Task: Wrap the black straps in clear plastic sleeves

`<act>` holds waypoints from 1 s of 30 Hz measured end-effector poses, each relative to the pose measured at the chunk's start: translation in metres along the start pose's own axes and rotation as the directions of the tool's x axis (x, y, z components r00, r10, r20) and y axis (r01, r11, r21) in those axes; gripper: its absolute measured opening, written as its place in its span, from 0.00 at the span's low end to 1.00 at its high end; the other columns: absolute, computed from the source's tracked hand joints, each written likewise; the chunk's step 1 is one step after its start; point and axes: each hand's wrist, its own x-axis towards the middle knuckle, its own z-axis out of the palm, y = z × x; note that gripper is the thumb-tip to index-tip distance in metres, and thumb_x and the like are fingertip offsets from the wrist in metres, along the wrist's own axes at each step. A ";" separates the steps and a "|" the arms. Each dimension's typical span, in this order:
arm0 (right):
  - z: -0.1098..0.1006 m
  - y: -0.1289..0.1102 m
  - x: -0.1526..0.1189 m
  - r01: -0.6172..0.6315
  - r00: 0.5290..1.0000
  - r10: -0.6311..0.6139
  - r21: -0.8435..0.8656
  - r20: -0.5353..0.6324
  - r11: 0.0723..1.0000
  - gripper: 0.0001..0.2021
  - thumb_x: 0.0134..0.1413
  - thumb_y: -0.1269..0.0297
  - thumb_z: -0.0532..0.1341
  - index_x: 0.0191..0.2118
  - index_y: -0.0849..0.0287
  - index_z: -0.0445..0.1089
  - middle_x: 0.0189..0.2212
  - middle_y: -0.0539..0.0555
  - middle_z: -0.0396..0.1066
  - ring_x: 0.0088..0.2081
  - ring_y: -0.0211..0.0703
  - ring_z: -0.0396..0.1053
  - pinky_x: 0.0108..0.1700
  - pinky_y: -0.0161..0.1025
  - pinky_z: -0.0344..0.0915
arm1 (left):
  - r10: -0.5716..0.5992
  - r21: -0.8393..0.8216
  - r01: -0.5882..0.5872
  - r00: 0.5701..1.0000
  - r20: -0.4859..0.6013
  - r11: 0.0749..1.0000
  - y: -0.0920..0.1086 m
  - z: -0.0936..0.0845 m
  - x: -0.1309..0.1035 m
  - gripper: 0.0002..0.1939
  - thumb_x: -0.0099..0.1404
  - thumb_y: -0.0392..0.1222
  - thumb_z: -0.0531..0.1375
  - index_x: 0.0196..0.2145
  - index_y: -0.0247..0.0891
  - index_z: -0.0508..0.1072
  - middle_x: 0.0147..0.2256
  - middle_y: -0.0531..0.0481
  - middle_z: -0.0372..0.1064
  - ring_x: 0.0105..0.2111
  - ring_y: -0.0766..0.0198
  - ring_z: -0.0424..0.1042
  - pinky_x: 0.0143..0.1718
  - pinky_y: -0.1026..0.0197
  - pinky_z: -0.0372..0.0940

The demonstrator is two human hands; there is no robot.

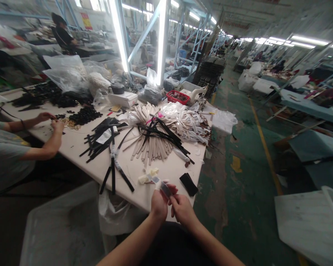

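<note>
Near the front corner of the table, my left hand (159,202) is closed around a short dark flat strip (165,189) that looks partly covered in clear film. My right hand (183,209) pinches the near end of the same strip, its fingers touching my left hand. Just past my fingertips lies a crumpled pale yellowish scrap (148,176). To the right, a small stack of black rectangular pieces (188,184) rests by the table edge. What the strip is exactly, I cannot make out.
On the table (138,159) lie beige straps (147,147), black straps (113,177), plastic-wrapped straps (183,122) and a red basket (178,97). At left, a co-worker's hands (57,125) handle small parts beside a black pile (86,115). White bins (308,218) stand on the floor.
</note>
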 end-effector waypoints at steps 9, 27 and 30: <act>0.000 -0.002 -0.011 0.025 0.999 -0.026 -0.025 -0.045 0.999 0.19 0.64 0.55 0.54 0.27 0.61 0.71 0.14 0.51 0.69 0.17 0.39 0.68 0.22 0.31 0.60 | 0.109 0.067 -0.103 0.990 -0.092 0.992 -0.011 -0.004 -0.001 0.13 0.61 0.50 0.61 0.34 0.37 0.68 0.28 0.47 0.76 0.27 0.57 0.77 0.28 0.58 0.68; 0.028 0.032 0.020 -0.181 0.949 0.122 0.185 0.290 0.966 0.12 0.61 0.55 0.54 0.35 0.59 0.63 0.14 0.46 0.66 0.13 0.35 0.61 0.19 0.30 0.54 | -0.067 -0.063 0.061 0.993 -0.100 0.996 0.032 -0.026 0.062 0.06 0.66 0.36 0.54 0.35 0.34 0.70 0.26 0.47 0.72 0.24 0.63 0.73 0.33 0.58 0.71; 0.036 0.027 0.027 -0.211 0.929 0.082 0.337 0.361 0.918 0.17 0.61 0.48 0.53 0.43 0.59 0.59 0.21 0.49 0.72 0.15 0.38 0.67 0.19 0.31 0.58 | 0.031 -0.003 -0.031 0.996 -0.084 1.000 0.034 -0.024 0.059 0.03 0.65 0.37 0.58 0.33 0.35 0.70 0.24 0.51 0.70 0.23 0.65 0.72 0.33 0.59 0.70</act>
